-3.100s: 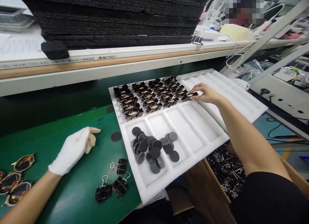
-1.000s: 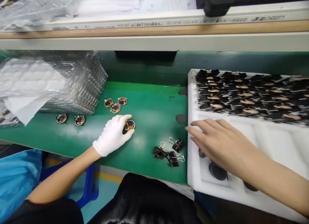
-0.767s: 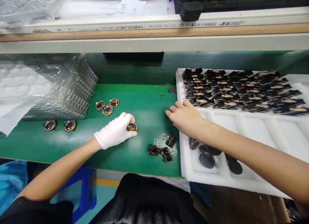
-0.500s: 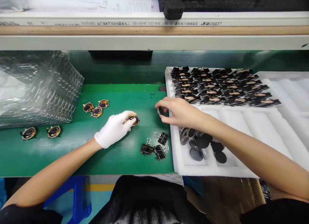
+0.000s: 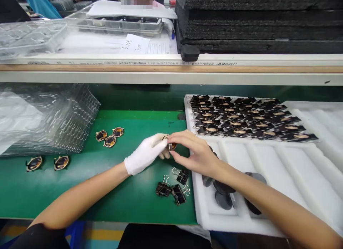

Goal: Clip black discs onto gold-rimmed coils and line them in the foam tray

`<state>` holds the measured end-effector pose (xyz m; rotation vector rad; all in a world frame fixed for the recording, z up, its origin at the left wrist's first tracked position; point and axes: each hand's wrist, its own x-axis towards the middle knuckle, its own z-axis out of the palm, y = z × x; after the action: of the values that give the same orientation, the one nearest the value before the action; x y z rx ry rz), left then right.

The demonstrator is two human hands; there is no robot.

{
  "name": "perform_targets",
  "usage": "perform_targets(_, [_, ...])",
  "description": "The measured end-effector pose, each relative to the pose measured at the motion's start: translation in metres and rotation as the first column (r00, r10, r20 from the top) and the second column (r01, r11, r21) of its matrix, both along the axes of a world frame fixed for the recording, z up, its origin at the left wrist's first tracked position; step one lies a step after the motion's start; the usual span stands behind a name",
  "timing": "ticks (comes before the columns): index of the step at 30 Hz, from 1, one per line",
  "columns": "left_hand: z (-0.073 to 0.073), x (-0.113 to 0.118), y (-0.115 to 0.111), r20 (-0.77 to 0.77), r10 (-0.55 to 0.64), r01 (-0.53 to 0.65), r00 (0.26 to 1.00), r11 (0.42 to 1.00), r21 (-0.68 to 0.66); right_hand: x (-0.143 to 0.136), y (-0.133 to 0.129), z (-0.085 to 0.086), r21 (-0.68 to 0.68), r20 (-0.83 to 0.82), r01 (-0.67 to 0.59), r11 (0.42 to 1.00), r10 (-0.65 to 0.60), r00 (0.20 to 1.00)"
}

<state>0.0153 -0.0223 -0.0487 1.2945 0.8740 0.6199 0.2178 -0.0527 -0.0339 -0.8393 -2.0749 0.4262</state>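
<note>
My left hand [image 5: 147, 152], in a white glove, is closed on a round gold-rimmed watch case [image 5: 174, 146], which is mostly hidden by fingers. Between the thumb and fingers of my bare right hand [image 5: 199, 154] is a small round disc [image 5: 170, 146], seen edge-on against the watch case. Whether the disc sits inside the case I cannot tell. Below both hands lie three black binder clips [image 5: 179, 194]. A cluster of three watch cases [image 5: 109, 141] rests to the left on the green table, and two more cases [image 5: 61, 162] lie nearer the front.
At right, a white foam tray [image 5: 199, 209] holds loose dark discs [image 5: 223, 200] under my right forearm. Rows of binder clips clamped on gold-coloured pieces [image 5: 237, 123] fill its far part. Stacked clear plastic trays [image 5: 61, 123] stand left. A shelf edge [image 5: 134, 77] crosses above the table.
My right hand has brought the disc left to the watch case. My left hand has moved right and lifted the case to meet it. The view has tilted up, showing more of the shelf.
</note>
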Motion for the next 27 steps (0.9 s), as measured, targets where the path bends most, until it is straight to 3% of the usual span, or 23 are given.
perform_targets(3, [-0.006, 0.002, 0.0, -0.057, 0.049, -0.046, 0.997, 0.998, 0.048, 0.002, -0.004, -0.002, -0.015, 0.043, 0.126, 0.992, -0.126, 0.991])
perform_targets(5, [-0.008, 0.003, 0.002, -0.096, 0.097, -0.092, 0.991, 0.994, 0.064, 0.003, -0.004, -0.002, -0.147, 0.047, 0.176, 0.974, -0.171, 0.984])
perform_targets(7, [-0.007, 0.004, 0.003, -0.134, 0.12, -0.107, 0.984, 0.989, 0.098, 0.003, -0.003, -0.004, -0.347, -0.013, 0.16, 0.924, -0.175, 0.984])
perform_targets(10, [-0.002, 0.003, 0.0, -0.198, 0.09, -0.052, 0.976, 0.981, 0.189, 0.004, 0.001, -0.007, -0.587, -0.151, 0.084, 0.805, -0.21, 0.966])
perform_targets(15, [0.004, 0.009, 0.001, -0.387, 0.07, 0.117, 0.919, 0.89, 0.441, 0.008, 0.008, -0.002, -0.727, -0.224, -0.007, 0.687, -0.228, 0.948])
perform_targets(18, [0.01, 0.021, 0.015, -0.323, 0.112, 0.067, 0.94, 0.867, 0.494, 0.015, 0.015, 0.01, -0.751, -0.277, -0.015, 0.66, -0.295, 0.914])
perform_targets(22, [0.028, 0.046, 0.036, -0.181, 0.052, 0.038, 0.982, 0.887, 0.46, 0.03, 0.03, 0.019, -0.773, -0.411, -0.071, 0.631, -0.411, 0.814])
perform_targets(25, [0.034, 0.061, 0.052, -0.139, 0.01, 0.056, 0.99, 0.888, 0.457, 0.045, 0.043, 0.02, -0.738, -0.478, -0.076, 0.67, -0.44, 0.76])
perform_targets(27, [0.029, 0.07, 0.069, -0.086, 0.071, -0.025, 0.994, 0.89, 0.456, 0.054, 0.049, 0.022, -0.693, -0.504, -0.029, 0.72, -0.455, 0.734])
